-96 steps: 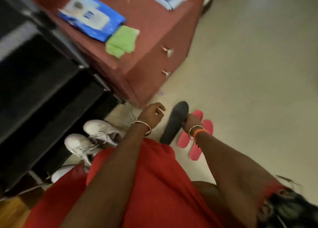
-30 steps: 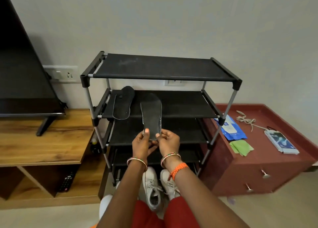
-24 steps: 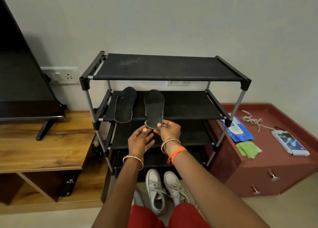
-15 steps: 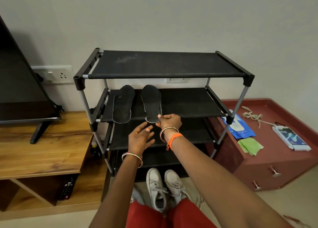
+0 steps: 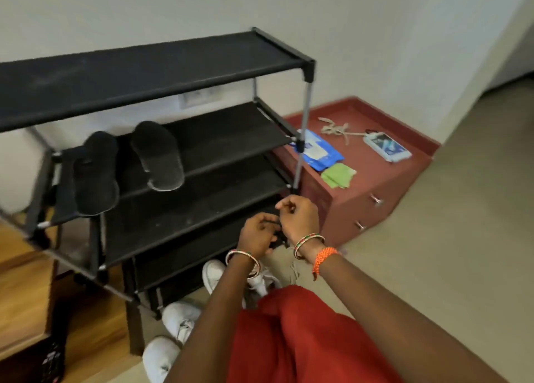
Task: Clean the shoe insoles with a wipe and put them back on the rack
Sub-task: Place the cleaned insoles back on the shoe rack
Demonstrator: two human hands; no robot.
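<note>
Two black insoles lie side by side on the second shelf of the black shoe rack (image 5: 144, 65): the left insole (image 5: 95, 174) hangs over the shelf's front edge, and the right insole (image 5: 157, 154) lies next to it. My left hand (image 5: 257, 235) and my right hand (image 5: 299, 218) are close together in front of the rack's lower right corner, below and right of the insoles. Both have their fingers curled, and I see nothing held in either. The blue wipe pack (image 5: 318, 151) lies on the red cabinet (image 5: 361, 197) to the right.
A green cloth (image 5: 338, 174), loose laces (image 5: 338, 130) and a white packet (image 5: 387, 147) also lie on the cabinet. White sneakers (image 5: 179, 319) stand on the floor by the rack's foot. A wooden stand (image 5: 17, 296) with a remote (image 5: 52, 362) is at the left.
My right hand let go of the second insole, which now lies on the shelf. Both hands drew back down and to the right. My view swung right.
</note>
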